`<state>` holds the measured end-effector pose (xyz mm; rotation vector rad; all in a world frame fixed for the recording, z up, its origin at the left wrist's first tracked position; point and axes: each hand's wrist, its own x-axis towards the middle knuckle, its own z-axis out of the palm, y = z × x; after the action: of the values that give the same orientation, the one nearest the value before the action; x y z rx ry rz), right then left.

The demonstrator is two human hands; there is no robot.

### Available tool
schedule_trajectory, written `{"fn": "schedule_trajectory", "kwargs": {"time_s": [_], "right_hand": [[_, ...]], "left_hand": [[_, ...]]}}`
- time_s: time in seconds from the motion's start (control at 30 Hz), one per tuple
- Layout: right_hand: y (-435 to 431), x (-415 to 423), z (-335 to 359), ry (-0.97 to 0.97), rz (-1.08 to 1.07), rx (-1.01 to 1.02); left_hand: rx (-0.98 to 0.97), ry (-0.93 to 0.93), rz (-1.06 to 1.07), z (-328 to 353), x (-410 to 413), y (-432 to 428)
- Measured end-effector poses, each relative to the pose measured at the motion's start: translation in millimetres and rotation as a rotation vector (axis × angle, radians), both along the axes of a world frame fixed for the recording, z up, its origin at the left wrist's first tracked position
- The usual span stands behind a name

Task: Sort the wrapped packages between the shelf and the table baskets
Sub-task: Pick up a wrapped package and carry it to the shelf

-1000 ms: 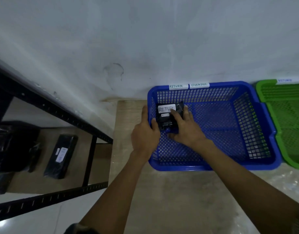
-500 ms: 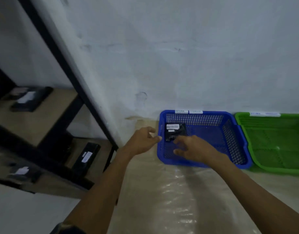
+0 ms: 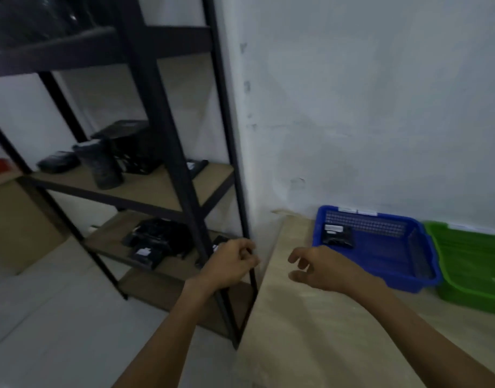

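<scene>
the fingers (image 3: 247, 252) of the left hand (image 3: 229, 264) are loosely curled and hold nothing. those of the right hand (image 3: 321, 268) are half spread, thumb apart, and also empty. the left hand hangs in front of the black shelf (image 3: 181, 175), level with its lower board, and the right hovers over the near left part of the table (image 3: 310, 331), short of the baskets. judging by the empty hands and the way they lean towards the shelf, the step in hand is fetching another package. the next move likely calls for reaching between the uprights to the dark pile of wrapped packages (image 3: 156, 242) on the lower board, closing on one and reading its label before choosing a basket. the blue basket (image 3: 375, 278) stands against the wall and holds one black wrapped package (image 3: 337, 236) with a white label in its far left corner. the tags on its rim are too blurred to read. the green basket (image 3: 470, 275), touching it on the right, shows nothing inside in the part that is visible. more dark packages (image 3: 106, 163) stand on the middle board.
</scene>
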<state>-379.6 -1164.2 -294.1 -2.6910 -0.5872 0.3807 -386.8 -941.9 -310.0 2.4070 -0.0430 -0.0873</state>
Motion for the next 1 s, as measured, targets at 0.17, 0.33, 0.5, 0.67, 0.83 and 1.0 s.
{"fn": "schedule_trajectory", "kwargs": {"time_s": [0.17, 0.33, 0.5, 0.67, 0.83, 1.0], "right_hand": [[73, -41, 29, -0.135, 0.1, 0.001], [159, -92, 44, -0.252, 0.162, 0.033], [254, -142, 56, -0.323, 0.177, 0.002], [329, -176, 79, -0.311, 0.221, -0.043], [380, -172, 124, -0.397, 0.25, -0.08], [430, -136, 163, -0.487, 0.274, -0.072]], "left_hand": [[0.024, -0.08, 0.055, 38, -58, 78], [0.128, -0.19, 0.102, 63, -123, 171], [0.206, -0.227, 0.083, 83, -185, 271], [0.228, -0.249, 0.079, 109, -221, 347], [0.264, -0.302, 0.101, 147, -214, 404], [0.29, -0.362, 0.098, 179, -185, 454]]}}
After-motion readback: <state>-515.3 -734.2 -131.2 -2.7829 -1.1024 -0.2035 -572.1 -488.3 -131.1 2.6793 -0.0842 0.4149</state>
